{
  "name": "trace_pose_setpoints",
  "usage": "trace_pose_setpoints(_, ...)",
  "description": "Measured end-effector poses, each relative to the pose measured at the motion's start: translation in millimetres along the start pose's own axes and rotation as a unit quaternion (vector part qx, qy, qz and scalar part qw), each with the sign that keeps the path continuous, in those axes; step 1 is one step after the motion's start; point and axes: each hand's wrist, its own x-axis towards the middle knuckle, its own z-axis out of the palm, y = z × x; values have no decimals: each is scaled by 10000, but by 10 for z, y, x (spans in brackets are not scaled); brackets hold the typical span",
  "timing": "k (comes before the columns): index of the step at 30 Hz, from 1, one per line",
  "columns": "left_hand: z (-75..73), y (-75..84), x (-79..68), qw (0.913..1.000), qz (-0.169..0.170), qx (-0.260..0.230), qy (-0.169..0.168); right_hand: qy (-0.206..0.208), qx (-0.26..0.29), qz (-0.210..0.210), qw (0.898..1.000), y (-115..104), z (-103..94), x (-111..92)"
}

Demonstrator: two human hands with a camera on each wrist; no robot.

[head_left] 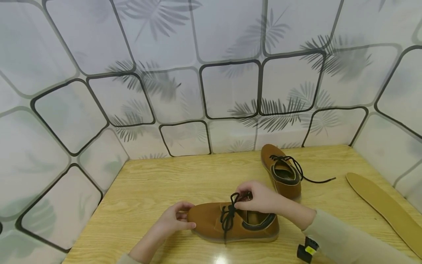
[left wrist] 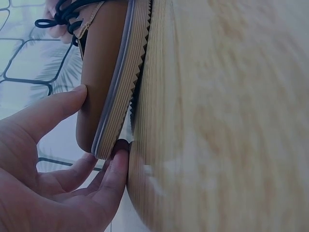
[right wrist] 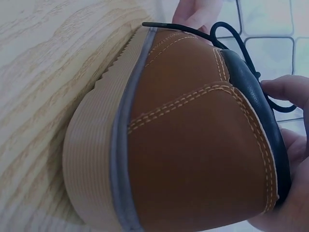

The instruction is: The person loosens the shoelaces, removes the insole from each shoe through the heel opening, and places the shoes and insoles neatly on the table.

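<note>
- One bow already looks tied on the near shoe, sole-down on the table.
- Apparently left: the far shoe, its lace trailing; an insole lies apart.
- Left hand grips the near shoe's toe.
- Right hand bends over its opening, gripping there; whether lace is pinched too, I cannot tell.

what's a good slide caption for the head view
Left hand holds the nearer brown shoe at its toe, right hand at its opening.
</note>
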Motion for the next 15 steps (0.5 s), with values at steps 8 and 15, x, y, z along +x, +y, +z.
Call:
trace_pose_setpoints(8, 12, 18, 11, 10000, 28, 30, 14, 110, -26, 189, 9998, 10, 1, -17)
trace_pose_setpoints(15, 19, 33, 9, 10000, -12, 21, 49, 214, 536, 474, 9972, 22, 0, -26)
